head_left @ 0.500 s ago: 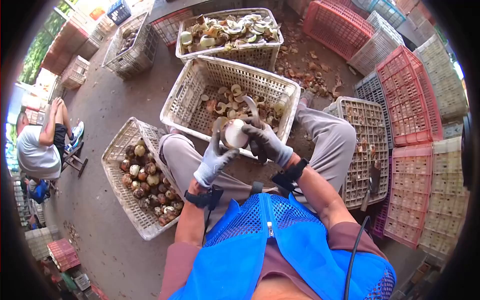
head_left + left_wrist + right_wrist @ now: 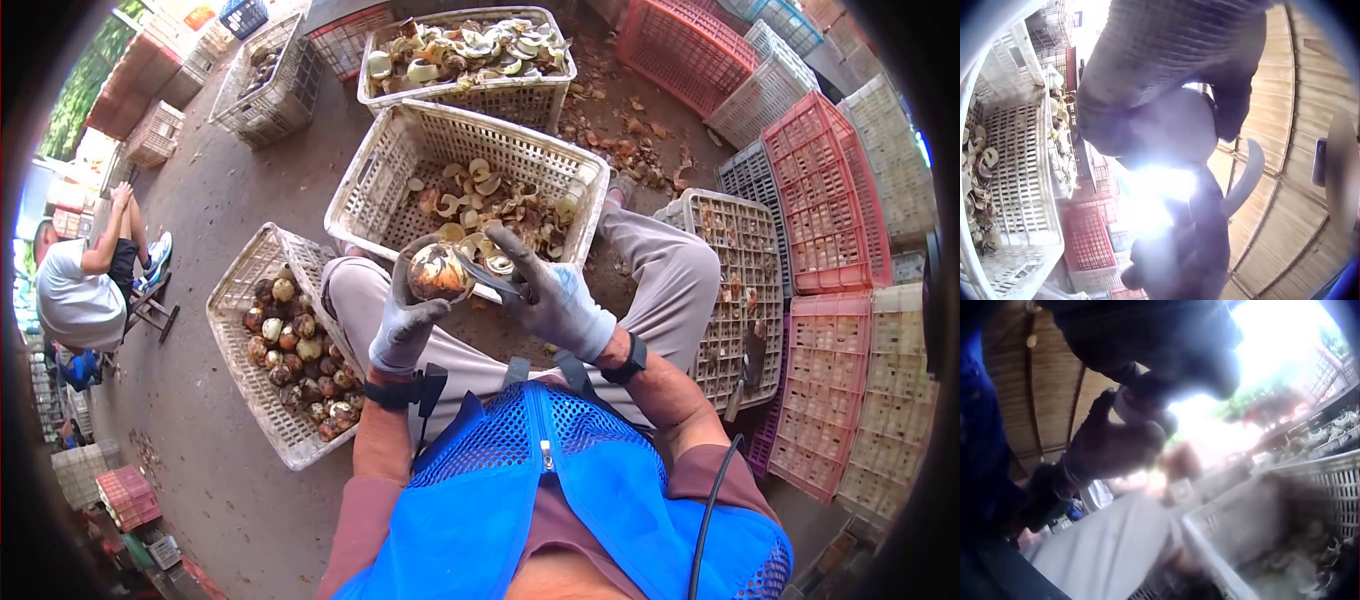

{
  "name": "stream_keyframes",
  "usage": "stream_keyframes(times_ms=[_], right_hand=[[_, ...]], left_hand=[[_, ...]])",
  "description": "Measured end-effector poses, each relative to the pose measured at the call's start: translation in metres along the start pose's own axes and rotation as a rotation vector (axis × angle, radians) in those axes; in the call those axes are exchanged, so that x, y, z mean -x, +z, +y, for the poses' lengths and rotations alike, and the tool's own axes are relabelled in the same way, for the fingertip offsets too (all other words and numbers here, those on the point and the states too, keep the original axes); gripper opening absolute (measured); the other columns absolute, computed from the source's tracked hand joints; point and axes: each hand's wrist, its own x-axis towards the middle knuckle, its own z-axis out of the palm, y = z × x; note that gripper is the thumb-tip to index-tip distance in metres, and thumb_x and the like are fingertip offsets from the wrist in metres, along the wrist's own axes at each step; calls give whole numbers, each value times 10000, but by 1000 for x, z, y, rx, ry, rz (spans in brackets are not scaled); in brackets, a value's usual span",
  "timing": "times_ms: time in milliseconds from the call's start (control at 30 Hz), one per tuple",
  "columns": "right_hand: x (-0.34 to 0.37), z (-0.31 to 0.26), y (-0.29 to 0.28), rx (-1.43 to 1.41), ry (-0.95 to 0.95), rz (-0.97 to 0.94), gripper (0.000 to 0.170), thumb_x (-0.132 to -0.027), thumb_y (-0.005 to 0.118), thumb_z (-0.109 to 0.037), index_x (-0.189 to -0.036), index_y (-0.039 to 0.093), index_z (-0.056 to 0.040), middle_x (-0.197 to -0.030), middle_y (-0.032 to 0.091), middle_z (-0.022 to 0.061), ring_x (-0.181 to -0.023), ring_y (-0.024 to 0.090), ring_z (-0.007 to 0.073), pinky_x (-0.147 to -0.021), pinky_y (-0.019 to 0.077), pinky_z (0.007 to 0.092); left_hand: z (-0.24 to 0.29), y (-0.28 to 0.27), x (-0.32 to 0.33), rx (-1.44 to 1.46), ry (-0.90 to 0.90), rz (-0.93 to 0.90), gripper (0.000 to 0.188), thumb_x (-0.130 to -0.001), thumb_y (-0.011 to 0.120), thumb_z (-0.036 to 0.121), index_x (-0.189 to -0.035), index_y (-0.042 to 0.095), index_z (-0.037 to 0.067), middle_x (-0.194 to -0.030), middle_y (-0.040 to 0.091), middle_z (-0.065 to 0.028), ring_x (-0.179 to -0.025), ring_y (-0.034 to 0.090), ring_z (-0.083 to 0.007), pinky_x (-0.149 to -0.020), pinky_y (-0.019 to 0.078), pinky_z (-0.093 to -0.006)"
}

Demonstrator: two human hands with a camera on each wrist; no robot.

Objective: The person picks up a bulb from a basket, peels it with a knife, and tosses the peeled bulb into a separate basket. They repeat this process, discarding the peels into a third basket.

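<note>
In the head view a round onion (image 2: 438,273) with streaked brown skin is gripped by my gloved left hand (image 2: 408,318), above the near edge of a white crate (image 2: 345,238). My gloved right hand (image 2: 562,302) holds a knife, its curved blade (image 2: 484,272) pointing at the onion's right side; the handle is hidden. The left wrist view has the onion (image 2: 1179,128) under my left hand (image 2: 1172,56), with the curved blade (image 2: 1246,178) sticking out from my right hand (image 2: 1185,250). Blur in the right wrist view hides the blade; my left hand (image 2: 1113,444) is beside the onion (image 2: 1127,407).
Peelings (image 2: 475,200) lie in the white crate. Another crate (image 2: 540,95) beyond it is full of peelings. A crate of onions (image 2: 290,455) stands to the left. An upturned crate (image 2: 705,385) is at the right, near stacked red crates (image 2: 825,400). A person (image 2: 80,290) sits far left.
Streaked brown skin now faces the head camera, where a white surface did before. My hands have drawn apart, the right one moving rightward, and the blade has swung from upright to pointing leftward.
</note>
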Motion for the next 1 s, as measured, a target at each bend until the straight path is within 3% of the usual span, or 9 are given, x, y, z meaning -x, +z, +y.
stream_keyframes(times_ms=[200, 300, 400, 500, 600, 700, 833, 933, 1000], right_hand=[[-4, -6, -12, 162, -19, -231, 767, -788, 664, -169, -1470, 312, -170, -905, 667, 197, -742, 671, 375, -643, 527, 479], [-1, -8, -8, 177, 7, -222, 815, -777, 666, -103, -1492, 281, -171, -797, 675, 182, -698, 671, 361, -643, 527, 444], [-2, -8, -1, 244, 20, -233, 772, -810, 641, -156, -1491, 279, -192, -849, 663, 189, -712, 669, 366, -610, 521, 473], [0, 0, 9, 260, -84, -146, 789, -828, 622, -138, -1510, 231, -201, -787, 661, 163, -683, 666, 348, -575, 513, 459], [-3, 3, 9, 311, -77, -238, 782, -839, 603, -125, -1515, 216, -191, -733, 651, 142, -658, 660, 337, -558, 508, 451], [-9, 22, 21, 211, -90, -215, 866, -766, 664, -109, -1515, 238, -195, -852, 667, 164, -697, 658, 355, -603, 512, 461], [-27, 33, 32, 216, -251, -68, 842, -763, 657, -95, -1506, 268, -178, -787, 649, 145, -671, 652, 342, -574, 505, 432], [-28, 47, 34, 323, -227, -165, 814, -769, 657, -111, -1496, 295, -172, -836, 661, 164, -728, 665, 345, -613, 516, 427], [-28, 58, 46, 254, -236, -113, 776, -772, 674, -141, -1472, 342, -185, -795, 653, 140, -662, 658, 314, -557, 511, 410]], left_hand=[[6, 6, 2, -159, -55, 19, 983, -607, 905, 241, -1387, 342, 40, -1246, 515, -80, -1158, 540, -194, -985, 477, -331], [6, 9, 2, -218, -104, 6, 874, -629, 859, 143, -1349, 375, 39, -1211, 539, -72, -1123, 556, -181, -965, 483, -319], [1, 7, 1, -250, -99, -30, 816, -644, 820, 88, -1335, 386, 40, -1192, 549, -74, -1111, 563, -176, -962, 486, -319], [-3, 2, 2, -231, -105, -35, 785, -657, 798, 58, -1327, 389, 40, -1184, 552, -78, -1100, 567, -173, -960, 488, -320], [-8, 0, 3, -210, -112, -19, 782, -660, 805, 60, -1322, 389, 37, -1182, 551, -80, -1092, 569, -172, -954, 490, -319], [-16, 2, 1, -290, -67, 18, 793, -658, 818, 72, -1322, 385, 31, -1182, 550, -83, -1081, 574, -174, -944, 491, -315], [-21, -11, -5, -275, -48, 0, 795, -677, 799, 36, -1338, 358, 14, -1176, 556, -87, -1064, 584, -181, -933, 490, -306], [-18, -3, -3, -287, -109, 3, 745, -703, 769, 41, -1333, 373, 9, -1158, 568, -90, -1049, 589, -171, -929, 493, -309], [-25, -8, -9, -248, -107, 5, 741, -710, 762, 48, -1340, 376, -2, -1142, 581, -89, -1048, 590, -169, -922, 495, -308]])
